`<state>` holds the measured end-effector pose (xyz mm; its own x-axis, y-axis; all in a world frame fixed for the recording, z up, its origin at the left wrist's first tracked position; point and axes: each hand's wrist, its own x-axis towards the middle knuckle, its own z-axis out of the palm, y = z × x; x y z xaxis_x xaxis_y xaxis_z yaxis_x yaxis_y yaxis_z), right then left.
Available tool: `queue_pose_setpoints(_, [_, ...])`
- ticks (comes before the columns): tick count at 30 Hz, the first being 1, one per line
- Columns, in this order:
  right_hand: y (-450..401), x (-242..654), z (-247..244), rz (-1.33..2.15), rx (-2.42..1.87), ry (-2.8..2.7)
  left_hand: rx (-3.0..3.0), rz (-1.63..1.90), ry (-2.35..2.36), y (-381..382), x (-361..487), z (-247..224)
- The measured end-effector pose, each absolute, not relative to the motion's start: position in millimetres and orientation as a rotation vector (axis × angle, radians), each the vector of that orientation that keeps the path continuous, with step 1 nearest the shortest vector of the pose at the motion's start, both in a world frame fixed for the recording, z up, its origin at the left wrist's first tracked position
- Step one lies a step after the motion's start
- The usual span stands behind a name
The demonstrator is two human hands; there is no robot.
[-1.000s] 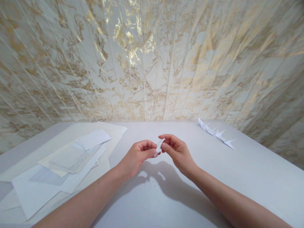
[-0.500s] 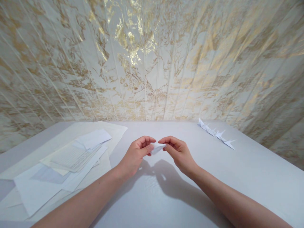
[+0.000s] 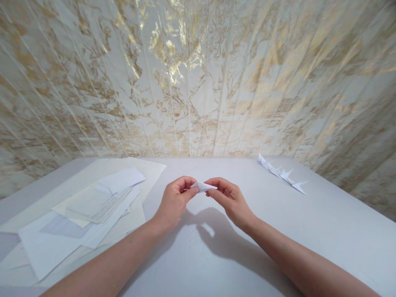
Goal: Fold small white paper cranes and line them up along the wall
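A small folded white paper piece (image 3: 203, 187) is held above the middle of the table, between both hands. My left hand (image 3: 179, 195) pinches its left end between thumb and fingers. On the other side, my right hand (image 3: 227, 197) grips the right part with thumb and forefinger. The piece lies roughly level, with a pointed tip at the right. The fingertips behind the paper are partly hidden.
Loose papers (image 3: 108, 185), some with writing, overlap on larger sheets at the left. Several small folded paper shapes (image 3: 286, 176) stand in a slanting row at the back right of the pale table (image 3: 324, 231). A gold-patterned curtain (image 3: 198, 82) rises behind.
My left hand has shifted slightly left. The paper piece is turned flatter, and more of it shows between the fingers. My right hand has moved slightly left along it.
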<state>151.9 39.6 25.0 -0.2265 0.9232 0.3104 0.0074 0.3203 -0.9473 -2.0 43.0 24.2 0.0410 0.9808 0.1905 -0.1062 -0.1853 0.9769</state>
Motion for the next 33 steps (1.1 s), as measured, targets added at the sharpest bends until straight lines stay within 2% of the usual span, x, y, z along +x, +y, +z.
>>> queue_pose_setpoints(12, [48, 154, 18, 1.054, -0.979, -1.446, 1.261, 1.198, 0.927, 41, -1, 25])
queue_pose_setpoints(22, [52, 155, 11, 0.876, -0.869, -1.516, 1.418, 1.366, 1.001, 41, -3, 22])
queue_pose_setpoints(25, [52, 157, 10, 0.748, -0.846, -1.579, 1.419, 1.406, 0.858, 39, -3, 25])
queue_pose_setpoints(28, [53, 158, 11, 0.580, -0.788, -1.658, 1.196, 1.328, 0.732, 39, -3, 30])
queue_pose_setpoints(33, [52, 160, 13, 0.438, -0.624, -1.806, 1.020, 1.049, 0.875, 43, -4, 30])
